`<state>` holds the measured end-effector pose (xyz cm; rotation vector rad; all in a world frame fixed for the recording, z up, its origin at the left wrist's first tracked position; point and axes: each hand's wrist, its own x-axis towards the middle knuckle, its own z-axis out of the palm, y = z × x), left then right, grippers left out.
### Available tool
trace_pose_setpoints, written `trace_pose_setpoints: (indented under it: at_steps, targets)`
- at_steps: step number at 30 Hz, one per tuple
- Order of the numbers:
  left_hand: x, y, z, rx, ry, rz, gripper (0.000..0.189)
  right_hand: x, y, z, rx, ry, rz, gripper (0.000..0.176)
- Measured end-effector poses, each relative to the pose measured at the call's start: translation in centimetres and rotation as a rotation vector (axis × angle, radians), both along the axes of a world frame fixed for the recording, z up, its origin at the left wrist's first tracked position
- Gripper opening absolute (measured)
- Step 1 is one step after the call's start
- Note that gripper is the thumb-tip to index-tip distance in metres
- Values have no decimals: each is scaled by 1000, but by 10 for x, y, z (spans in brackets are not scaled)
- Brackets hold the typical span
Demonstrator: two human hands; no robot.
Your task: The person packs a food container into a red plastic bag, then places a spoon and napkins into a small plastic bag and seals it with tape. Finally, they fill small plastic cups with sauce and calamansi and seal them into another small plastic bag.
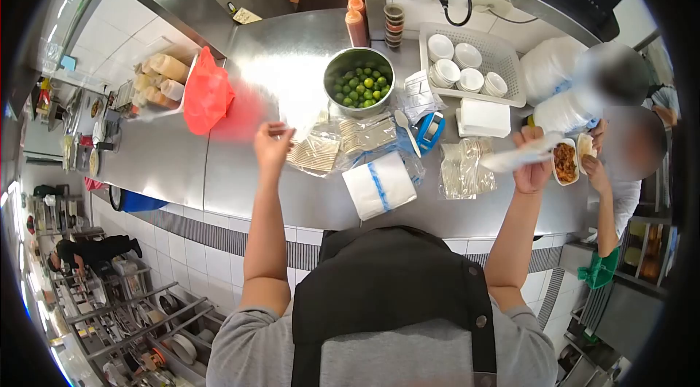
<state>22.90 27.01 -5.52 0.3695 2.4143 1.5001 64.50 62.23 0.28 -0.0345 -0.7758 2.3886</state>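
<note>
My left hand (271, 148) is raised over the steel counter with its thumb and fingers drawn together; whether something thin is pinched there I cannot make out. Right beside it lie plastic-wrapped wooden cutlery packs (315, 151). In my right hand (533, 172) is a flat white item (516, 156), smeared by motion, held over the counter's right side. Just past that hand an open white container (566, 162) holds brown food. More clear-wrapped cutlery (467, 168) lies left of my right hand. Between my arms sits a stack of white napkins (379, 186) with a blue band.
A pot of green limes (359, 82) stands mid-counter, near a blue tape dispenser (431, 132). Behind are sauce bottles (356, 26) and a basket (510, 88) of white cups. A red plastic bag (208, 95) is at left. A co-worker's hands (594, 161) work at right.
</note>
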Motion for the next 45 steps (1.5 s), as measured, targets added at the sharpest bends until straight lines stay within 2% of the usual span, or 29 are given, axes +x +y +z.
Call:
trace_pose_setpoints:
  at_steps: [1,2,4,5,6,7,8,11,12,14,15,18,21,22,25,26,29,31,32,34,35,36,38,41,42,45]
  targets:
    - [-9,5,5,-4,19,48,38,4,1,5,55,-125,-78,31]
    - [-17,14,2,-122,216,37,38,3,1,5,222,-350,-41,34]
    - [-29,24,-8,-360,613,14,40,-23,-29,15,777,-818,39,32]
    - [-21,31,0,-405,552,-61,40,-32,-41,13,755,-969,218,29]
    - [-3,45,16,-448,489,-138,40,-40,-55,10,832,-1037,290,34]
    - [14,56,25,-492,423,-216,40,-44,-64,-14,737,-962,381,37]
    - [28,61,24,-619,520,-311,31,-50,-72,-7,859,-1107,467,40]
    - [45,62,-8,-978,616,-294,34,-56,-93,-47,1244,-1157,195,39]
    - [40,60,-14,-986,542,-287,34,-58,-98,-57,1279,-1161,160,37]
    - [35,53,-15,-846,593,-171,20,-61,-108,-74,1345,-1170,93,33]
    - [33,47,-14,-776,612,-111,13,-62,-113,-80,1410,-1205,-32,31]
    - [29,31,15,-554,793,-26,15,-69,-128,-80,1614,-1244,-430,22]
    - [34,13,47,-639,743,-63,13,-79,-139,-71,1671,-1085,-445,22]
    - [39,6,54,-614,719,-86,12,-80,-145,-80,1502,-1068,-274,26]
    - [64,-6,75,-592,606,-194,13,-83,-164,-110,1343,-1006,-33,34]
    - [74,-6,77,-599,526,-232,13,-82,-170,-128,1412,-1019,-52,42]
    - [98,-11,76,-581,285,-381,16,-80,-173,-144,1557,-985,-195,39]
    - [110,-11,67,-509,129,-524,22,-81,-147,-126,1403,-999,31,31]
    - [117,-10,66,-496,189,-590,26,-83,-129,-112,1320,-1005,137,28]
    - [130,-4,69,-465,311,-719,34,-84,-88,-76,1035,-1255,156,33]
    - [134,0,71,-470,307,-760,40,-80,-67,-46,1088,-1344,67,36]
    - [137,3,73,-477,304,-800,46,-72,-49,-47,1159,-1303,-270,35]
    - [140,10,76,-435,341,-839,55,-57,-8,-42,1422,-1416,-567,13]
    - [145,16,80,-324,382,-844,64,-39,34,-55,1749,-1272,-740,18]
    - [146,18,83,-311,351,-849,67,-35,36,-55,1810,-1237,-692,22]
    - [147,17,84,-285,284,-853,69,-31,57,-68,1670,-1165,-396,21]
